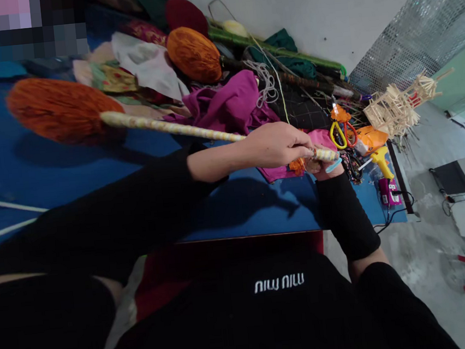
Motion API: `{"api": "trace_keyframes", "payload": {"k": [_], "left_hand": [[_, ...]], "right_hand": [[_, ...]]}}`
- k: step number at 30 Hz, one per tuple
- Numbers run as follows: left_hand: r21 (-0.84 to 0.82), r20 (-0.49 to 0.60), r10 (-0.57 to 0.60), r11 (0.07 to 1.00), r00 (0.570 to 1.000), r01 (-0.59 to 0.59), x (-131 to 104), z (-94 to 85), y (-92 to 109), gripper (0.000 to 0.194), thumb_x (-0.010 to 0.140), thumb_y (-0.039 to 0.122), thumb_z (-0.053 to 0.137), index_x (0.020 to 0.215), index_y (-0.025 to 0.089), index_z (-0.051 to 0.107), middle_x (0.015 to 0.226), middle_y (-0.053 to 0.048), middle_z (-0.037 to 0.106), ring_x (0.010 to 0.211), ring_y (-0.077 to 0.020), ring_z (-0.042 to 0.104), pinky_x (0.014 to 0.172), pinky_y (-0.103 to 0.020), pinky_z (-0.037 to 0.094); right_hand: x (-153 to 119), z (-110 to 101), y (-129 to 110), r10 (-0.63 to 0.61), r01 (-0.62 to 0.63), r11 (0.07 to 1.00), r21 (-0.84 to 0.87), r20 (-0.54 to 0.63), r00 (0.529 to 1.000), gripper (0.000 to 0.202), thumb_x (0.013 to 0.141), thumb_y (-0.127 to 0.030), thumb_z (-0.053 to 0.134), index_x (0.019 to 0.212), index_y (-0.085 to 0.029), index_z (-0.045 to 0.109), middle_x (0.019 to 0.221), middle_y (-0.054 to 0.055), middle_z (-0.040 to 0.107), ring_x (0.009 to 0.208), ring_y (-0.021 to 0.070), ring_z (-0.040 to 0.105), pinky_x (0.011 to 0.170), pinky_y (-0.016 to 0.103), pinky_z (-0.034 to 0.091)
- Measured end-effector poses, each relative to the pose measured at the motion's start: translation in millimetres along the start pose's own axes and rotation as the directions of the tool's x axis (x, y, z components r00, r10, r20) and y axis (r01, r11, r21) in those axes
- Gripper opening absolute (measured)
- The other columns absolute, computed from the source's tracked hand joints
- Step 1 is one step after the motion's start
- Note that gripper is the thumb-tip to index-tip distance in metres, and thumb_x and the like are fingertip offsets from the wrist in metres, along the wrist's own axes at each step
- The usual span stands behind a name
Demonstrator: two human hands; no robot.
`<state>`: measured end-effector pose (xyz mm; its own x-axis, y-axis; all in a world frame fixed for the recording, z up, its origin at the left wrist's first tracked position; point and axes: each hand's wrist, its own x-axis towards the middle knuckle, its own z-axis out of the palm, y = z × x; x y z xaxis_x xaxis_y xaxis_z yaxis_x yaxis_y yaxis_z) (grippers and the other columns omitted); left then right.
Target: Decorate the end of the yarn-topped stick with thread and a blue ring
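Observation:
A long stick [170,128] wrapped in pale yellow and white slants over the blue table, with a large orange tufted head [62,109] at its left end. My left hand [274,145] is closed around the stick near its right end. Under that end is my right hand [321,170], its fingers curled against the stick and partly hidden by it. A light blue strip [333,165] shows at the stick's tip. A bit of orange material [296,166] lies beside my hands.
Behind the hands lie purple cloth [229,104], another orange tufted head [194,54], yellow-and-red-handled scissors [338,136] and a green pole [270,49]. At the right are a yellow glue gun [383,163], a purple power block [389,192] and a wooden stick structure [395,112].

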<state>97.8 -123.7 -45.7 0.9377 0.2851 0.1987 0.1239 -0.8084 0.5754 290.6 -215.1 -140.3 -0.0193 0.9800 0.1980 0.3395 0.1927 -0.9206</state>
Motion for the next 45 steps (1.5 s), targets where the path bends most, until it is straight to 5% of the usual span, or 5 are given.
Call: {"api": "trace_keyframes", "payload": {"k": [8, 21, 31, 39, 45], "left_hand": [[-0.177, 0.130, 0.124, 0.979, 0.984, -0.100, 1.7, 13.0, -6.5, 0.034, 0.090, 0.032, 0.051, 0.091, 0.015, 0.081, 0.075, -0.003, 0.075, 0.060, -0.0103, 0.057, 0.061, -0.022, 0.035], [-0.273, 0.243, 0.089, 0.962, 0.966, -0.020, 4.8, 23.8, -13.2, 0.026, 0.085, 0.032, 0.054, 0.071, 0.017, 0.069, 0.060, 0.001, 0.065, 0.053, -0.0098, 0.055, 0.056, -0.020, 0.035], [0.139, -0.089, -0.012, 0.990, 0.996, 0.024, 4.6, 24.9, -12.5, 0.037, 0.096, 0.034, 0.051, 0.111, 0.022, 0.082, 0.099, -0.005, 0.083, 0.080, -0.0168, 0.070, 0.064, -0.025, 0.040], [0.228, -0.248, 0.008, 0.972, 0.969, 0.050, 1.0, 22.5, -15.9, 0.040, 0.100, 0.037, 0.048, 0.120, 0.024, 0.080, 0.100, -0.006, 0.081, 0.087, -0.0195, 0.072, 0.063, -0.027, 0.040], [0.286, -0.259, -0.009, 0.955, 0.966, 0.086, 0.2, 23.1, -13.0, 0.041, 0.102, 0.038, 0.045, 0.119, 0.023, 0.079, 0.098, -0.007, 0.081, 0.083, -0.0193, 0.071, 0.060, -0.029, 0.036]], "right_hand": [[-8.0, -14.0, -29.5, 0.234, -0.190, 0.931, 0.311, -0.109, 0.966, 0.053, 0.067, -0.066, 0.082, 0.068, -0.021, 0.054, 0.060, -0.005, 0.050, 0.053, 0.0078, 0.045, 0.053, 0.024, 0.040], [-10.5, -19.7, -55.9, -0.051, 0.060, 0.968, -0.244, 0.041, 0.998, 0.048, 0.093, -0.060, 0.059, 0.067, -0.020, 0.056, 0.062, -0.003, 0.051, 0.058, 0.0102, 0.044, 0.061, 0.027, 0.037], [-34.3, 7.0, -87.8, -0.388, -0.044, 0.202, -0.978, -0.121, 0.914, 0.034, 0.106, -0.040, 0.046, 0.099, -0.019, 0.072, 0.074, 0.005, 0.064, 0.064, 0.0165, 0.052, 0.064, 0.033, 0.031], [-48.2, 1.0, -96.2, -0.370, -0.221, 0.256, -0.941, -0.306, 0.877, 0.041, 0.106, -0.044, 0.045, 0.082, -0.020, 0.068, 0.073, 0.006, 0.070, 0.056, 0.0136, 0.049, 0.057, 0.031, 0.025], [-49.5, 11.6, -90.4, -0.414, 0.064, 0.515, -0.855, -0.182, 0.892, 0.031, 0.105, -0.032, 0.045, 0.089, -0.020, 0.069, 0.071, 0.003, 0.070, 0.061, 0.0119, 0.059, 0.060, 0.025, 0.038]]}}
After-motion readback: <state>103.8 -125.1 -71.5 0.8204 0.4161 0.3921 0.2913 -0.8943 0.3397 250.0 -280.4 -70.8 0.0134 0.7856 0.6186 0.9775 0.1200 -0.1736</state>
